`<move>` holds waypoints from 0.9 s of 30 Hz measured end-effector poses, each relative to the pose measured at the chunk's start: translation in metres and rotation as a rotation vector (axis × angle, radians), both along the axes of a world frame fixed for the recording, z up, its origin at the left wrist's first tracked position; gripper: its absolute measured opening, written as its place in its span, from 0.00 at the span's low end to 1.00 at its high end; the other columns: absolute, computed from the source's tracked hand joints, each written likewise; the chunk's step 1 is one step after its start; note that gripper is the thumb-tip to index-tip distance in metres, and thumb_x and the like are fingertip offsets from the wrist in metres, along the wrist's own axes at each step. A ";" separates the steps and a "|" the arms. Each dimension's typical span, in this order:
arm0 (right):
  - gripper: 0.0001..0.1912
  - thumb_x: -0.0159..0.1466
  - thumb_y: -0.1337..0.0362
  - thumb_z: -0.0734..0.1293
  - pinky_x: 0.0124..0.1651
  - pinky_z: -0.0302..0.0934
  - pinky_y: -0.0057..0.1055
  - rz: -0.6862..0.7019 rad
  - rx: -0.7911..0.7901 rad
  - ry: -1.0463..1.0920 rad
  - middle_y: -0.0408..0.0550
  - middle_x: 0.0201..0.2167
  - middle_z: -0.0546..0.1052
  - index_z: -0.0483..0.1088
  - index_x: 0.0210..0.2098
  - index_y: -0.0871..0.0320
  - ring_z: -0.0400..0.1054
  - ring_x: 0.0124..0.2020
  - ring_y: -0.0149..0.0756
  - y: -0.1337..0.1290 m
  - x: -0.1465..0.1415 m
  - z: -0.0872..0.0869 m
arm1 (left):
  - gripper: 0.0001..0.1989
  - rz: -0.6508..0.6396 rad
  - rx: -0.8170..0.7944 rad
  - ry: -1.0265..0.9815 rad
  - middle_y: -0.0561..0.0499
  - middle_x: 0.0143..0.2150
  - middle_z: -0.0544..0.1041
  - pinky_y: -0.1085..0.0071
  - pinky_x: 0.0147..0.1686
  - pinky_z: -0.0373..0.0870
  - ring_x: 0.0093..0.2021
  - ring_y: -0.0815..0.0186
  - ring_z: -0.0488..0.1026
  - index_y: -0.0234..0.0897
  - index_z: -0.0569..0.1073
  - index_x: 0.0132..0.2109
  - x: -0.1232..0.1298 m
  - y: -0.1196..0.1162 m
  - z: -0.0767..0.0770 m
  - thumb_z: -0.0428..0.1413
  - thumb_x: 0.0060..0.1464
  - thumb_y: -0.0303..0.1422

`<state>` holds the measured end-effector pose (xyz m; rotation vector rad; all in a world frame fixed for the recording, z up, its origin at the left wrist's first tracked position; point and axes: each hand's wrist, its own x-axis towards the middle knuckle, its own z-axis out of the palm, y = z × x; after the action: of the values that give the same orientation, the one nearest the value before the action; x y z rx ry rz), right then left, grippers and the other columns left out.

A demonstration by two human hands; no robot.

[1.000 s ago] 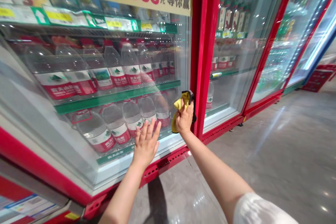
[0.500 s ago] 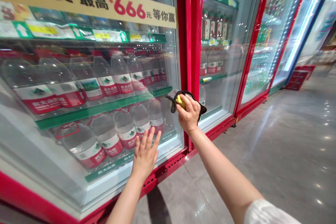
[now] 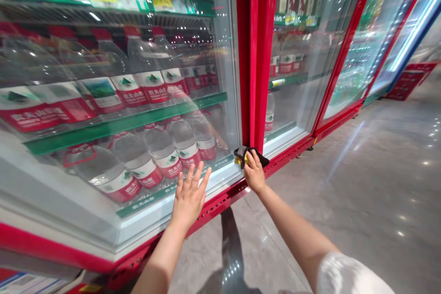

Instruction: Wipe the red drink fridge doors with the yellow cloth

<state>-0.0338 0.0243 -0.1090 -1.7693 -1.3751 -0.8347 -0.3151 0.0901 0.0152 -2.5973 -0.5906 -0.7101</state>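
Observation:
My right hand (image 3: pixel 254 171) is closed on a black and grey cloth (image 3: pixel 259 158) with a bit of yellow in it, low against the red door frame (image 3: pixel 257 64). To its left, my left hand (image 3: pixel 190 195) is spread, fingers stretched out, over the lower part of the glass door (image 3: pixel 227 124). Whether its palm touches the glass, I cannot tell. Behind the glass stand large water bottles (image 3: pixel 155 85) with red and white labels, on two levels parted by a green shelf edge (image 3: pixel 131 124).
More red-framed glass coolers (image 3: pixel 347 50) run off to the right. A red box (image 3: pixel 409 81) sits on the floor at the far right. Grey shiny floor (image 3: pixel 361 193) lies below and to the right. Printed papers (image 3: pixel 31 284) show at the bottom left.
My right hand has moved down the red frame with the cloth. The view has tilted downward, so the yellow banner is mostly out of sight. My left hand stays spread.

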 end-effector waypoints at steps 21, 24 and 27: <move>0.25 0.67 0.74 0.62 0.70 0.56 0.53 0.114 0.117 0.089 0.53 0.71 0.61 0.70 0.61 0.51 0.43 0.76 0.49 0.018 -0.064 0.020 | 0.44 -0.031 -0.016 -0.012 0.49 0.77 0.48 0.52 0.75 0.29 0.78 0.59 0.36 0.48 0.44 0.76 -0.008 0.001 -0.019 0.58 0.61 0.30; 0.33 0.65 0.75 0.60 0.67 0.62 0.49 0.107 0.137 0.175 0.57 0.73 0.56 0.62 0.68 0.53 0.42 0.77 0.51 0.024 -0.081 0.018 | 0.45 -0.028 0.009 -0.016 0.49 0.77 0.47 0.51 0.75 0.30 0.78 0.59 0.35 0.47 0.44 0.76 -0.010 0.001 -0.017 0.59 0.60 0.30; 0.40 0.66 0.75 0.57 0.68 0.61 0.51 0.014 0.240 0.342 0.57 0.75 0.50 0.46 0.75 0.49 0.45 0.76 0.49 0.040 -0.080 0.047 | 0.46 -0.019 0.034 -0.032 0.49 0.78 0.45 0.53 0.75 0.30 0.78 0.59 0.34 0.47 0.44 0.76 -0.014 0.000 -0.011 0.60 0.59 0.29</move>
<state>-0.1133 0.0638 -0.0623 -1.6237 -1.0183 -0.6255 -0.3292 0.0906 0.0043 -2.5677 -0.5599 -0.7630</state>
